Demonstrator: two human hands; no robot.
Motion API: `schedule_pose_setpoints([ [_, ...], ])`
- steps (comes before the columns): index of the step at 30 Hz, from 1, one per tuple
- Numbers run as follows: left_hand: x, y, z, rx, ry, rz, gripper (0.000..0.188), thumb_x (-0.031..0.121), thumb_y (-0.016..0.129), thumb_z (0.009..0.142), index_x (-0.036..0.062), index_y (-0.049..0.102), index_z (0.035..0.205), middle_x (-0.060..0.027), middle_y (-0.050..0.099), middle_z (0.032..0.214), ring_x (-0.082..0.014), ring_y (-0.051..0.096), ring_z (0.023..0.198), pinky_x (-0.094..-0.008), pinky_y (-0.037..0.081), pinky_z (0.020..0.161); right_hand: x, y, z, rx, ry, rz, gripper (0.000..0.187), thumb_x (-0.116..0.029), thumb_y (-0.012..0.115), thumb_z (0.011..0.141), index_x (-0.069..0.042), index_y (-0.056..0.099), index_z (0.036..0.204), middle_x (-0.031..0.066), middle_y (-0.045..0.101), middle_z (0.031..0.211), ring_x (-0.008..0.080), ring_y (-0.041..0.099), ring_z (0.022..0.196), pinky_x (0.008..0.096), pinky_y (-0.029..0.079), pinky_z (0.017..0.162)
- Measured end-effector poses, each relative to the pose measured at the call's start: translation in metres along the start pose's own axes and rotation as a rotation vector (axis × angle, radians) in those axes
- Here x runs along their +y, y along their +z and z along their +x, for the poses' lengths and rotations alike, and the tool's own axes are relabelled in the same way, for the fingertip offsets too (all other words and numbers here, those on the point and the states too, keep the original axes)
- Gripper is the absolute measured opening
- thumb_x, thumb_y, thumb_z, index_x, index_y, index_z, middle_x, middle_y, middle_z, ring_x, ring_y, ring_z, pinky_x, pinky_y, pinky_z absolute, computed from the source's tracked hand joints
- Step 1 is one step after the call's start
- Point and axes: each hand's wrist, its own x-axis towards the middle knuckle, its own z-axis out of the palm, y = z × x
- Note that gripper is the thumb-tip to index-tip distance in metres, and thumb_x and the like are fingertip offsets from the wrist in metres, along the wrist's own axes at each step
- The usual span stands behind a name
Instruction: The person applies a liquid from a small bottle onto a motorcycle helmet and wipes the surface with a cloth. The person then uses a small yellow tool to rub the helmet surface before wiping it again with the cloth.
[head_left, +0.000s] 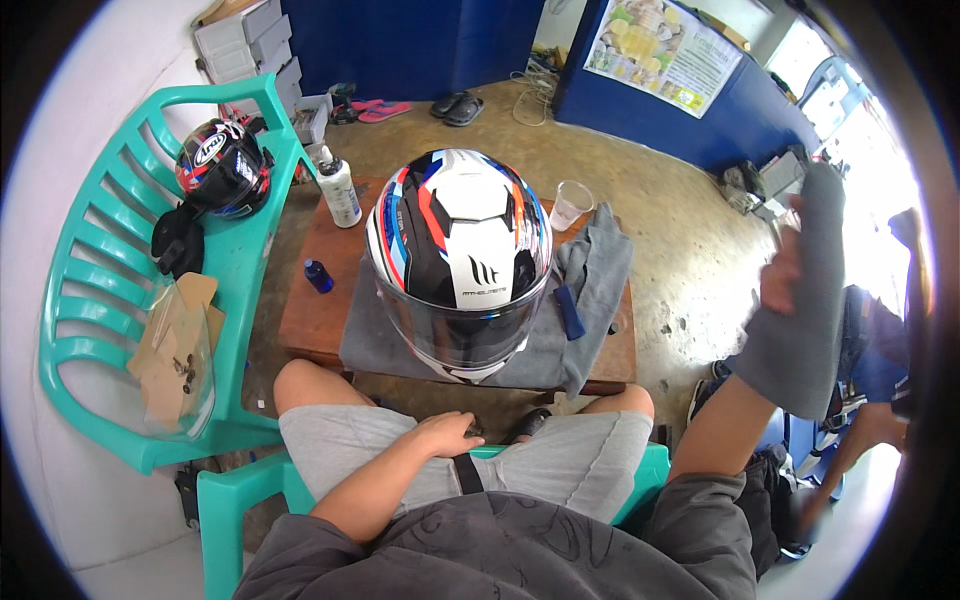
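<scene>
Holding a grey cloth (818, 310), right fingers (781, 282) bend around it. A helmet (475, 235) sits ahead of the half-curled left fingers (457, 430); I can't tell if they hold anything.

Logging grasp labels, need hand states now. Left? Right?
Left hand: lowered, can't tell if open or closed.
Right hand: raised, holding gray cloth.

Fisheye head cam, fwd/dwn angle

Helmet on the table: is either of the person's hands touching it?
No, the left hand is down by the shorts and the right hand is raised aside with a grey cloth.
</scene>
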Motion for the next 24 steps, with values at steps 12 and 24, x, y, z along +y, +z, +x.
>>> schedule_pose_setpoints([
  [12,-0.002,0.002,-0.002,0.014,-0.007,0.001,0.065,0.053,0.068,0.100,-0.0003,0.064,0.138,-0.0255,0.069,0.137,-0.0422,0.065,0.130,-0.0516,0.053,0.108,0.039,-0.003,0.002,0.639,-0.018,-0.882,0.030,-0.020,0.063,0.105,0.003,0.069,0.125,0.0139,0.075,0.087,0.0230,0.072,0.079,0.0375,0.058,0.078],
  [24,-0.002,0.001,0.002,-0.051,-0.026,0.014,0.069,0.053,0.066,0.101,-0.0021,0.062,0.142,-0.0267,0.068,0.138,-0.0421,0.064,0.133,-0.0499,0.052,0.110,-0.003,-0.021,-0.007,0.110,0.173,0.222,0.043,-0.017,0.053,0.111,0.012,0.052,0.143,0.0127,0.063,0.076,0.0257,0.069,0.065,0.0409,0.057,0.057],
])
